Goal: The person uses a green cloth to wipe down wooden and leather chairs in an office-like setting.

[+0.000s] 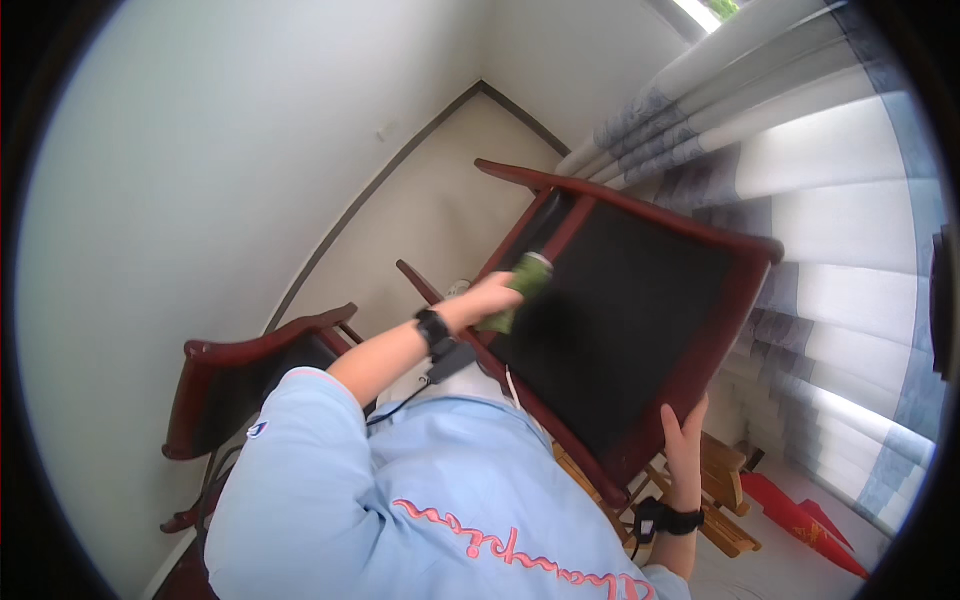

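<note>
Before me stands a dark red wooden chair with a black padded panel [637, 300], its frame slanting across the view. My left hand [495, 295] holds a green cloth [532, 276] over the panel's left side, near a cross rail. Motion blurs the hand and the cloth, so its exact form and contact with the panel are hard to tell. At the panel's lower right, my right hand [684, 435] grips the chair's wooden edge, thumb and fingers around it. Both wrists wear black bands.
Another dark red chair [247, 390] stands at left by the wall. Patterned curtains [817, 225] hang close on the right. A folding wooden frame [720, 480] and a red paper item [802, 525] are at lower right. Black cables run beside my body.
</note>
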